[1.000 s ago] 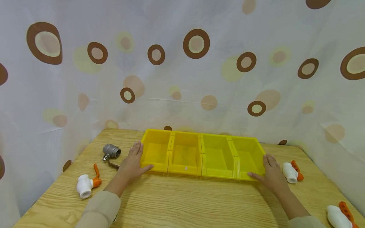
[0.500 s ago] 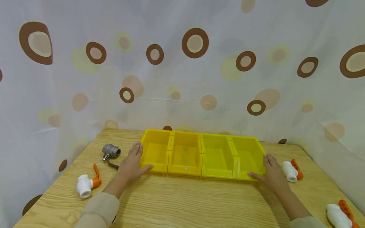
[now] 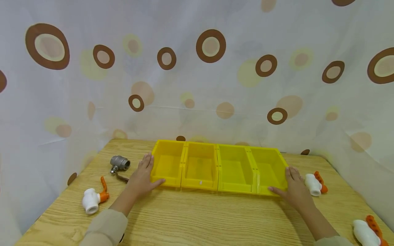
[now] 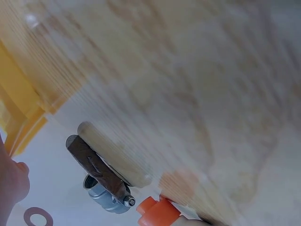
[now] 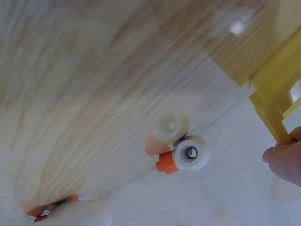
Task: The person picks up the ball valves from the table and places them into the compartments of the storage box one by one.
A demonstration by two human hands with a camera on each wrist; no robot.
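Observation:
A row of several yellow plastic bins (image 3: 201, 186), joined side by side, stands on the wooden table near the back. My left hand (image 3: 142, 178) lies along the row's left end, fingers straight against the side wall and thumb on the front edge. The right hand (image 3: 294, 187) rests the same way on the right end, its thumb over the front edge of the last bin. In the right wrist view, the right thumb (image 5: 286, 162) touches the yellow bin (image 5: 277, 96). Only part of the left hand (image 4: 13, 181) shows in the left wrist view.
Left of the bins lie a grey metal ball valve (image 3: 120, 163) with a brown lever and a white valve (image 3: 91, 201) with an orange handle. Two more white valves lie right, one (image 3: 313, 185) beside my hand, one (image 3: 365, 233) nearer. A patterned curtain (image 3: 197, 85) hangs behind.
Both hands stay in place on the ends of the bin row. The bins and valves have not visibly moved; only the camera view and the curtain at the left shift slightly.

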